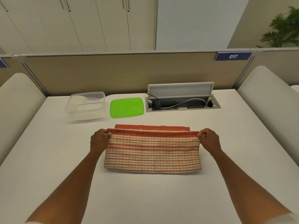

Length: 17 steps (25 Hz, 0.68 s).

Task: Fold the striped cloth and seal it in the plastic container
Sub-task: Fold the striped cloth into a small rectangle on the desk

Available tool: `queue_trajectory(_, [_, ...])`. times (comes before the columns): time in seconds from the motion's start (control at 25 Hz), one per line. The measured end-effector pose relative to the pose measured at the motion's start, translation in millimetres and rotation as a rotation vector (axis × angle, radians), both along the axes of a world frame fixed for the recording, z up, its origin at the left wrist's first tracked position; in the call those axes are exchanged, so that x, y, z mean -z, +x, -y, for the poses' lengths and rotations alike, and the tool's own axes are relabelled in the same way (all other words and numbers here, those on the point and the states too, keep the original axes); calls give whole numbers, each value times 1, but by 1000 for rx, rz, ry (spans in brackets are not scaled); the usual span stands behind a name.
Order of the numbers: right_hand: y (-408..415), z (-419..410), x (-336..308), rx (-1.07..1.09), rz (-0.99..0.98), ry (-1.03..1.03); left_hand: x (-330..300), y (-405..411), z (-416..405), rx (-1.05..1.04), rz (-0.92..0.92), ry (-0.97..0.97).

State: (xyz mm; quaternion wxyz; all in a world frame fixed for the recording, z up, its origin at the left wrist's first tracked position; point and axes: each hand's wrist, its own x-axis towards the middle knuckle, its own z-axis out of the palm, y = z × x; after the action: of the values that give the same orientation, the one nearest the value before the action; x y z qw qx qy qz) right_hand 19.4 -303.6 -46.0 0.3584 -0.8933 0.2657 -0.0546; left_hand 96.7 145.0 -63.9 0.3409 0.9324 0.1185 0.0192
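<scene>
Red-and-cream striped cloth lies across the middle of the white surface, doubled over so that its folded edge faces the person and its loose edges point away. The upper layer stops short of the lower one, leaving a narrow red band of the under layer exposed along the far side.

Left hand: grip closed on the far left corner of the upper layer, fingers pinching the red hem. Right hand: grip closed on the far right corner of the same layer, in like manner. The cloth thus spans between the two grips, its top edge drawn taut from one to the other, with the body of the fabric lying nearer the person than either pinch. Both forearms reach in from the near edge, one on each side of the cloth.

Beyond the cloth, well apart from it, the clear plastic container stands open at far left. The green lid lies flat just beside it on the right, not touching it as far as can be seen.

Further right, a cable hatch in the surface stands with its flap raised. A beige partition closes the far side, bearing a blue label reading 017.
</scene>
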Motion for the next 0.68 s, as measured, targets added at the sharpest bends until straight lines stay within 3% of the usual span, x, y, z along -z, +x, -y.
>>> queue_trajectory(0.68, [82, 4, 55, 122, -136, -50, 38, 81, 20, -102, -23, -40])
